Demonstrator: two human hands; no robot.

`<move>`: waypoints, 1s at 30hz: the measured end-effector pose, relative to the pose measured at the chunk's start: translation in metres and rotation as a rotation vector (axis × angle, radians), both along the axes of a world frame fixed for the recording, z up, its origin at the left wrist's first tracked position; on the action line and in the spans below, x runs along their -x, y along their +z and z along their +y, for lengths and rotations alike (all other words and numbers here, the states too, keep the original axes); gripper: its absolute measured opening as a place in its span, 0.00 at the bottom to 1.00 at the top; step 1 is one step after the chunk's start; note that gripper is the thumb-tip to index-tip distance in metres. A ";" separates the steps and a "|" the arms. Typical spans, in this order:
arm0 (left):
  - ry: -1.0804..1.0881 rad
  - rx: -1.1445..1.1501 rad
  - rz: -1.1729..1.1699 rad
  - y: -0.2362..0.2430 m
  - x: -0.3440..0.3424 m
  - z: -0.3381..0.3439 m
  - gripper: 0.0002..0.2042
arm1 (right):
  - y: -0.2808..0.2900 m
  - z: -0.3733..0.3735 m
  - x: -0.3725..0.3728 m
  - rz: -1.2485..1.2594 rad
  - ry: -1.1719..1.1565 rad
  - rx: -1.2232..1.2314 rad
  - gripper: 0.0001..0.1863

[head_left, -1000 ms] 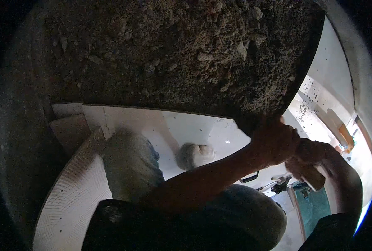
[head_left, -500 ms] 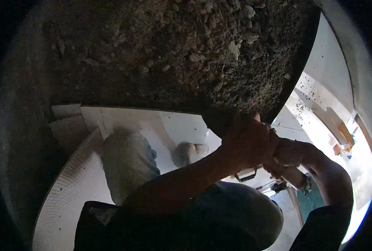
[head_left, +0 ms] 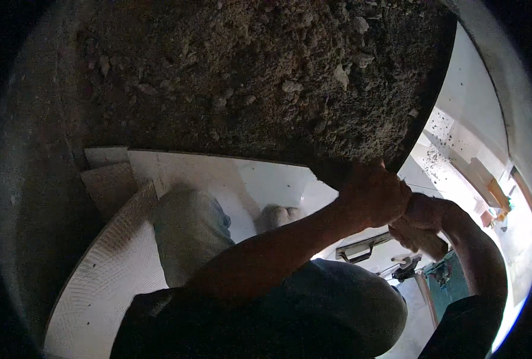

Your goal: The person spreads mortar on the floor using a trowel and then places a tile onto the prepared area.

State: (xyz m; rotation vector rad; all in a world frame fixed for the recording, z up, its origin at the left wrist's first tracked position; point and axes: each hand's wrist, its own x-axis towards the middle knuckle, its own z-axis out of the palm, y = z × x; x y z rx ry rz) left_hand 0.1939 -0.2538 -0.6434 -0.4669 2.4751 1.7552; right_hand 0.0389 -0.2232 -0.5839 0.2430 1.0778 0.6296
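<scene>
My left hand (head_left: 377, 194) is closed at the near right edge of a bed of dark, crumbly earth and rubble (head_left: 266, 84). A dark, pointed, blade-like shape (head_left: 329, 173) shows beside its fingers; what the hand grips is mostly hidden. Against its wrist side, my right hand (head_left: 424, 212) is also closed. From under the right hand's fingers sticks a pale brown, block-like piece (head_left: 427, 242), its exact kind unclear in the dim light. Both forearms are bare below dark sleeves, the left one crossing over my knees.
White tiles (head_left: 260, 179) border the earth on the near side. A pale slab with combed ridges (head_left: 110, 287) lies at the lower left. Below the hands are a black-handled pale object (head_left: 362, 251) and a green surface (head_left: 451, 287). Crumbs are scattered on the bright floor (head_left: 439, 131) at right.
My two hands have shifted slightly to the right, still together. The view has swung a little, and more of the black-handled object shows beneath the left forearm.
</scene>
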 end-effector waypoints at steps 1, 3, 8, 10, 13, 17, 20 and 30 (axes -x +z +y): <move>0.009 0.001 0.001 0.002 0.004 0.004 0.19 | 0.002 0.009 0.002 -0.014 0.020 0.000 0.19; 0.001 -0.144 -0.156 0.011 0.010 0.019 0.22 | 0.014 0.024 -0.006 0.007 0.300 0.303 0.19; 0.568 -0.021 0.235 0.001 0.000 0.063 0.19 | 0.048 0.044 -0.036 -0.013 0.866 0.985 0.05; 0.402 0.084 0.155 0.005 -0.016 0.042 0.18 | 0.043 0.030 -0.045 -0.114 0.836 0.925 0.05; 0.234 -0.038 0.050 0.009 -0.026 0.029 0.18 | 0.038 0.024 -0.048 -0.223 0.817 0.923 0.05; 0.240 -0.024 -0.012 0.003 -0.036 0.016 0.17 | 0.030 0.003 -0.054 -0.319 0.751 1.050 0.05; 0.292 -0.009 0.014 0.002 -0.024 0.018 0.16 | 0.015 0.023 -0.032 -0.441 0.887 0.962 0.05; 0.343 0.052 0.061 -0.008 0.006 0.041 0.16 | 0.009 0.034 -0.011 -0.401 0.970 0.710 0.08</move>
